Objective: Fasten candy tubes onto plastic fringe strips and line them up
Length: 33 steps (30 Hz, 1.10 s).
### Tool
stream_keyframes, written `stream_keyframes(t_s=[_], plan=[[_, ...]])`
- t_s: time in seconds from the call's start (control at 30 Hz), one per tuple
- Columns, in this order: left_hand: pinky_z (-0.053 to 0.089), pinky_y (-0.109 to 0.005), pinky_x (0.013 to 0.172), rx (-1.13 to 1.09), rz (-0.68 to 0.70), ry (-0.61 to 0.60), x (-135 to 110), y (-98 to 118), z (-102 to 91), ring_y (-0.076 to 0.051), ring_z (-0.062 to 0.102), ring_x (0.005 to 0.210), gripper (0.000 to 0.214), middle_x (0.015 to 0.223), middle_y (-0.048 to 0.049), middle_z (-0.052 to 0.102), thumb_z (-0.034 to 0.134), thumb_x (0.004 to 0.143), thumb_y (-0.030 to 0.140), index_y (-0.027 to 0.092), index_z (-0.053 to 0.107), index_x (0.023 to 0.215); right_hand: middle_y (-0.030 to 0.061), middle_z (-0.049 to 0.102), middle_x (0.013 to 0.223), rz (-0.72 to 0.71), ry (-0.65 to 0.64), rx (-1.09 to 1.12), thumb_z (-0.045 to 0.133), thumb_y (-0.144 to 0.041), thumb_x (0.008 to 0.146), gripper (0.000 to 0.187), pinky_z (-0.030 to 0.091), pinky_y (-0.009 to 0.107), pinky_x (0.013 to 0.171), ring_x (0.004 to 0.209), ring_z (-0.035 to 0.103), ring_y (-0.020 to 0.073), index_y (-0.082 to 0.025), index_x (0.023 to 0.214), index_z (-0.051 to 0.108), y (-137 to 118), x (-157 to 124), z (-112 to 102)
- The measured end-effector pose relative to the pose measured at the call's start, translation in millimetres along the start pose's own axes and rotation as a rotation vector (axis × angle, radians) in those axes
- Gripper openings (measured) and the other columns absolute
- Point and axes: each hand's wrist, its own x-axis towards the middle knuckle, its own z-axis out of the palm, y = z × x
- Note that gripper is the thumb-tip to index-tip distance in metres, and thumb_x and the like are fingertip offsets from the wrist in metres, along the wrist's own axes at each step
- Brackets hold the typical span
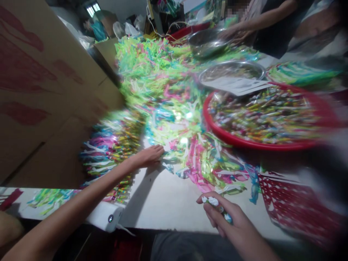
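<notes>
My left hand [149, 156] reaches across the white table [163, 203] and rests, fingers stretched forward, on the edge of a large heap of bright plastic strips [174, 108] in green, pink and blue. My right hand [227, 217] is near the table's front edge, fingers curled round a small wrapped piece [217, 206], white with a blue end. A stack of filled colourful packets [114, 145] lies just left of my left hand.
A red basin [272, 145] full of small wrapped sweets sits at the right, with a paper sheet [236, 86] and two metal bowls [231, 69] behind it. Another person's hands [236, 32] work at the far bowl. Cardboard boxes [40, 90] stand left. A red perforated tray [293, 206] lies lower right.
</notes>
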Motion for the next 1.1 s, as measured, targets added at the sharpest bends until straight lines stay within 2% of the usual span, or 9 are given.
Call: stream_keyframes(t_s=[0.1,0.2,0.3,0.4,0.47,0.6,0.77,0.93,1.1], plan=[[0.046,-0.034,0.081,-0.201,-0.172,0.152,-4,12,6.3,-0.021,0.054,0.083,0.028,0.089,-0.0033,0.059,0.068,0.079,0.021,0.02,0.052,0.101,-0.0053,0.048,0.065,0.023,0.01,0.019,0.05,-0.065,0.099,0.051,0.027,0.025,0.053,0.052,0.036,0.0094,-0.02,0.117,0.065,0,-1,0],[0.047,-0.03,0.077,-0.443,-0.304,0.316,-7,39,14.6,-0.018,0.055,0.08,0.019,0.088,-0.0025,0.058,0.053,0.093,0.035,0.019,0.05,0.103,-0.0053,0.049,0.065,0.033,0.006,0.049,0.051,-0.066,0.098,0.053,0.027,0.025,0.053,0.052,0.037,0.0094,-0.019,0.118,0.064,-1,-1,0],[0.049,-0.029,0.073,-0.672,-0.367,0.391,-7,72,26.6,-0.017,0.058,0.076,0.035,0.081,-0.0034,0.058,0.04,0.101,0.05,0.02,0.05,0.086,-0.0053,0.049,0.065,0.036,-0.002,0.049,0.052,-0.066,0.098,0.054,0.029,0.024,0.054,0.053,0.04,0.0096,-0.018,0.118,0.063,-2,-1,1],[0.05,-0.027,0.068,-0.802,-0.443,0.449,-3,87,33.8,-0.016,0.062,0.071,0.048,0.076,-0.0038,0.06,0.044,0.098,0.063,0.019,0.051,0.079,-0.0058,0.049,0.065,0.032,-0.032,0.047,0.052,-0.066,0.098,0.054,0.029,0.024,0.054,0.052,0.039,0.0092,-0.017,0.118,0.063,-4,0,2],[0.051,-0.027,0.068,-0.814,-0.517,0.504,0,79,30.8,-0.016,0.064,0.07,0.053,0.074,-0.004,0.062,0.048,0.097,0.066,0.018,0.056,0.077,-0.0059,0.049,0.065,0.031,-0.051,0.048,0.052,-0.066,0.098,0.054,0.029,0.024,0.054,0.052,0.039,0.0091,-0.017,0.117,0.064,-6,-1,2],[0.053,-0.031,0.073,-0.666,-0.714,0.6,6,36,7.3,-0.015,0.063,0.066,0.052,0.068,-0.0023,0.063,0.053,0.101,0.058,0.015,0.063,0.074,-0.0056,0.048,0.066,0.047,-0.042,0.033,0.053,-0.066,0.098,0.054,0.031,0.025,0.057,0.056,0.042,0.01,-0.017,0.117,0.064,-9,-2,2],[0.056,-0.039,0.088,-0.382,-0.949,0.632,25,-8,-18.5,-0.019,0.069,0.089,0.03,0.093,-0.0042,0.071,0.065,0.1,0.044,0.014,0.068,0.095,-0.0057,0.048,0.065,0.048,-0.059,0.05,0.054,-0.069,0.096,0.058,0.03,0.025,0.056,0.055,0.042,0.0103,-0.016,0.119,0.064,-7,-3,6],[0.053,-0.048,0.103,-0.293,-1.095,0.59,49,-20,-17.7,-0.025,0.067,0.113,0.026,0.113,-0.0102,0.072,0.071,0.097,0.038,0.013,0.07,0.102,-0.0059,0.047,0.064,0.013,-0.044,0.05,0.054,-0.068,0.097,0.056,0.028,0.025,0.055,0.054,0.04,0.0097,-0.017,0.118,0.066,-3,-4,5],[0.058,-0.039,0.088,-0.469,-1.027,0.565,47,-13,-7.3,-0.021,0.069,0.095,0.024,0.098,-0.0044,0.071,0.074,0.095,0.036,0.012,0.069,0.093,-0.0059,0.046,0.065,0.05,0.004,0.077,0.056,-0.069,0.095,0.055,0.025,0.025,0.052,0.053,0.036,0.0089,-0.019,0.116,0.066,0,-6,0]])
